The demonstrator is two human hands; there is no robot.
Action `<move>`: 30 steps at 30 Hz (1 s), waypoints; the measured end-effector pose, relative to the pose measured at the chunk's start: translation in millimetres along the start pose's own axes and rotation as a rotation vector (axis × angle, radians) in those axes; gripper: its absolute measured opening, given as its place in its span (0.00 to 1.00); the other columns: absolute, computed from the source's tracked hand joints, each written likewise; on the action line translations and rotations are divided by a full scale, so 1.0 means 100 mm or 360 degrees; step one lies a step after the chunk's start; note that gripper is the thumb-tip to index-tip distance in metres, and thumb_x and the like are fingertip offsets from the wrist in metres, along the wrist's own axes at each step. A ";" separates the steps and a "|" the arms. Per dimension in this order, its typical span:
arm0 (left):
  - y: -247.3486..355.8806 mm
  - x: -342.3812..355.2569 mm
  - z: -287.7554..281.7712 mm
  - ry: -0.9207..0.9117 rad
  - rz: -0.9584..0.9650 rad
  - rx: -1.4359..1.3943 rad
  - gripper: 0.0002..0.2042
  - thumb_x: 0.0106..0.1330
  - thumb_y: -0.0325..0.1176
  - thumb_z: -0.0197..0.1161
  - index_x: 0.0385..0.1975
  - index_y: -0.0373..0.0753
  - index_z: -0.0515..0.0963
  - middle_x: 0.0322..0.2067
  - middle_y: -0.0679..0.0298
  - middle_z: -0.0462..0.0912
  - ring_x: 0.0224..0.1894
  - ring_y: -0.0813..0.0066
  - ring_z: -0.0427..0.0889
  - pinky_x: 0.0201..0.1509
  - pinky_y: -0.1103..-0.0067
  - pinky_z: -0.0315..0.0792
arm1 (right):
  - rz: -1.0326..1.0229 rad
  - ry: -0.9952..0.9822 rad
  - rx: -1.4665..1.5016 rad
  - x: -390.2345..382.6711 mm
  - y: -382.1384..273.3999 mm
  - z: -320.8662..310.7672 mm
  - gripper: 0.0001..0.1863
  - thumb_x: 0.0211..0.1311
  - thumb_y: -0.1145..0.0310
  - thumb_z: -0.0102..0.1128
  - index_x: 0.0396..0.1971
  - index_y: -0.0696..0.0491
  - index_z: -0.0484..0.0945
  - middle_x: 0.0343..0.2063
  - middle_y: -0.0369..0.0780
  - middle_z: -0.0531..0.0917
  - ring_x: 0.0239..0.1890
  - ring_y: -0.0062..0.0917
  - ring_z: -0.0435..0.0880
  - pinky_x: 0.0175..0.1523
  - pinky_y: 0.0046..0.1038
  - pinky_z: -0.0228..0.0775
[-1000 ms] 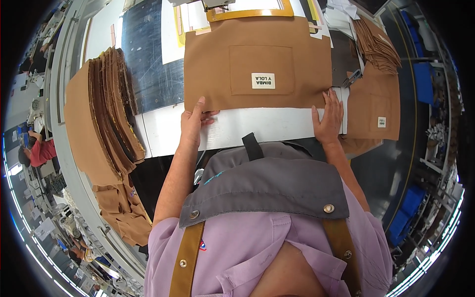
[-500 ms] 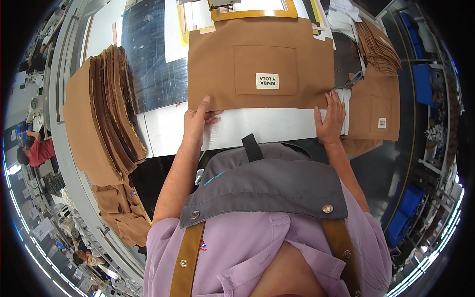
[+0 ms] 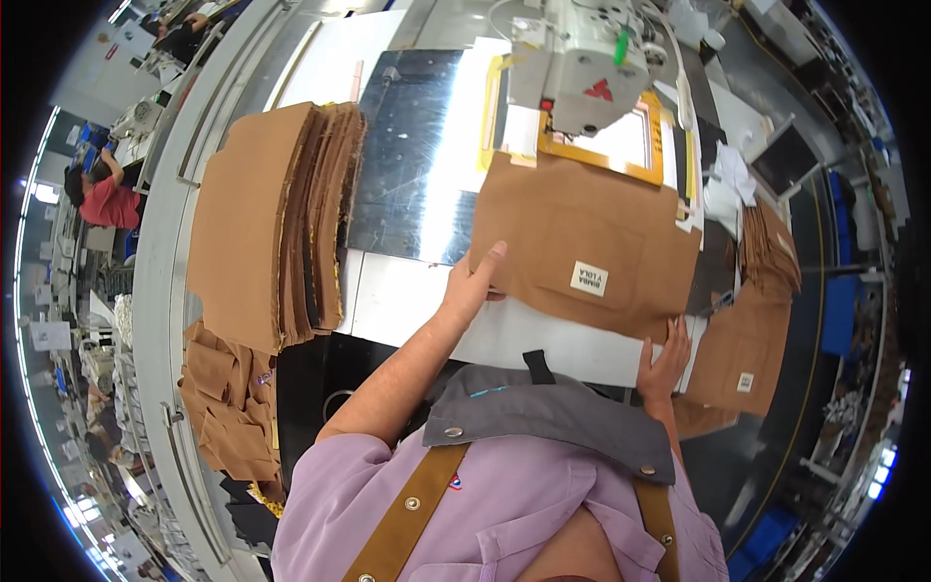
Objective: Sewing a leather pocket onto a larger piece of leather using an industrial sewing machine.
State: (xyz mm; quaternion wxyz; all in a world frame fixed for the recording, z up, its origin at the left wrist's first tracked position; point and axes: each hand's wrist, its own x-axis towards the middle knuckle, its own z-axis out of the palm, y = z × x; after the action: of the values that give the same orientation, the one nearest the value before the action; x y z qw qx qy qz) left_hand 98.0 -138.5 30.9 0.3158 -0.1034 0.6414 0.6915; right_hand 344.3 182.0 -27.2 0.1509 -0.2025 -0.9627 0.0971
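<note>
A brown fabric panel [image 3: 529,228] with a stitched patch pocket and a small white label [image 3: 589,278] lies in front of the sewing machine head [image 3: 587,73]. At its near left corner, my left hand [image 3: 473,284] is closed on the panel, thumb on top and fingers under the edge. My right hand [image 3: 665,363] rests at the near right corner, fingers stretched out and their tips on the cloth. Gentle ripples run through the panel and its near edge bows. Touching its far edge is a yellow frame [image 3: 655,177] beneath the machine head.
To the left stands a thick stack of brown panels [image 3: 247,223], with smaller folded brown pieces [image 3: 228,398] nearer me. Right of the work surface hang finished-looking brown panels [image 3: 727,349] with a label. A small clipper-like tool [image 3: 720,303] lies beside my right hand. A person in red [image 3: 109,199] works far left.
My view has swung left and up, showing more of the machine. The panel, flat before, now ripples and its near edge curves. Both hands stay at the same corners.
</note>
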 end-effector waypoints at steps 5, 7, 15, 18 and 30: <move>0.26 0.48 -0.19 0.0026 0.0050 0.0474 0.33 0.69 0.53 0.66 0.62 0.30 0.73 0.51 0.50 0.84 0.52 0.62 0.86 0.58 0.71 0.77 | 0.0038 -0.0068 -0.0032 0.02 -0.04 -0.04 0.30 0.70 0.59 0.56 0.68 0.59 0.67 0.73 0.51 0.64 0.77 0.44 0.58 0.80 0.52 0.42; 0.09 0.65 -0.22 -0.0012 0.0326 0.0759 0.31 0.67 0.50 0.68 0.60 0.29 0.74 0.50 0.47 0.85 0.52 0.57 0.86 0.57 0.71 0.78 | 0.0016 -0.0058 -0.0024 0.02 -0.03 -0.01 0.30 0.70 0.59 0.56 0.68 0.59 0.67 0.73 0.51 0.64 0.77 0.44 0.58 0.80 0.52 0.41; 1.30 0.56 -0.64 -0.0634 0.0307 0.1049 0.15 0.75 0.40 0.64 0.46 0.31 0.84 0.34 0.68 0.87 0.34 0.85 0.80 0.38 0.80 0.77 | 0.0039 -0.0112 -0.0073 0.01 0.01 -0.03 0.29 0.71 0.61 0.53 0.67 0.59 0.66 0.72 0.51 0.64 0.77 0.46 0.57 0.80 0.52 0.40; 1.87 0.73 -1.13 -0.0471 0.0273 0.0564 0.18 0.75 0.37 0.65 0.59 0.35 0.80 0.42 0.66 0.88 0.39 0.81 0.86 0.43 0.81 0.82 | 0.0008 -0.0112 -0.0033 0.07 -0.07 -0.06 0.29 0.70 0.62 0.53 0.68 0.59 0.65 0.72 0.51 0.64 0.76 0.47 0.57 0.80 0.52 0.40; 3.64 2.52 -2.33 0.0482 0.0952 -0.0047 0.14 0.76 0.35 0.61 0.56 0.36 0.77 0.37 0.63 0.83 0.34 0.74 0.83 0.38 0.73 0.82 | 0.0071 -0.0202 -0.0093 0.07 -0.15 -0.12 0.30 0.69 0.66 0.53 0.68 0.60 0.63 0.71 0.55 0.64 0.76 0.51 0.57 0.80 0.54 0.40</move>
State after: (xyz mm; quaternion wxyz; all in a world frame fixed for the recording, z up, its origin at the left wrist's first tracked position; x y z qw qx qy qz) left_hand -366.8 -276.0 155.2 -0.0016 -0.0167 0.6729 0.7396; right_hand 336.6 173.2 -10.8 0.0813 -0.2218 -0.9680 0.0851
